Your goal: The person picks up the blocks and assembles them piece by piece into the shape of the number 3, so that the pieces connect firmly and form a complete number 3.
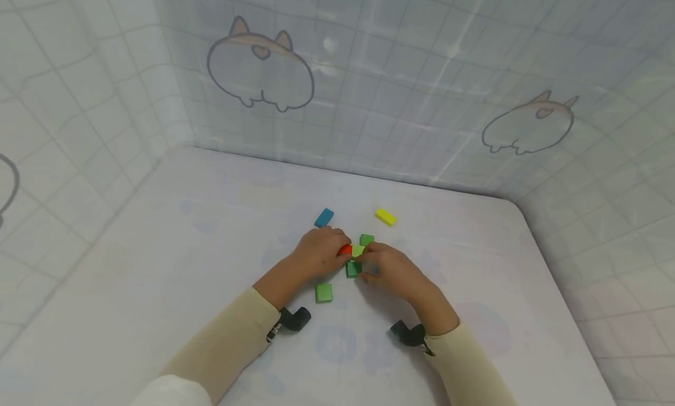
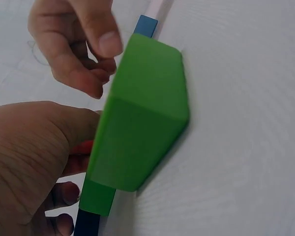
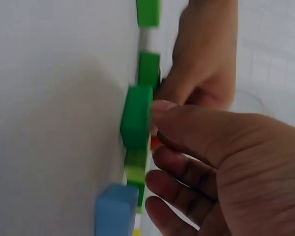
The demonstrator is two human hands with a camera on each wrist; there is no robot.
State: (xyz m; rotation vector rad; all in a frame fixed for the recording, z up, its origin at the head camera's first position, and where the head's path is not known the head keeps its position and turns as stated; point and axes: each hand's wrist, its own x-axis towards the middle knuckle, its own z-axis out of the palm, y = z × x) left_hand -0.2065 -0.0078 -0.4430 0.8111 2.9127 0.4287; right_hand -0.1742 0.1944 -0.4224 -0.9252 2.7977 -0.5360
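Note:
My left hand [image 1: 320, 253] holds a red block [image 1: 345, 249] at its fingertips, beside a light green block [image 1: 358, 251]. Close on the other side of that block is my right hand [image 1: 392, 269], its fingers loosely bent and nothing visible between them in the left wrist view. A dark green block [image 1: 354, 269] lies just in front of the light green one, with the right thumb [image 3: 164, 110] right at its upper edge. Behind them sits another green block [image 1: 366, 239]. The left hand partly covers the red block [image 2: 81, 147].
A single green block [image 1: 324, 293] lies nearer the body. Farther back are a blue block [image 1: 324, 217] and a yellow block [image 1: 385, 217]. A light blue block [image 3: 115, 211] shows near the right hand. Patterned sheeting [image 1: 358, 101] rises around the pale surface [image 1: 232, 218].

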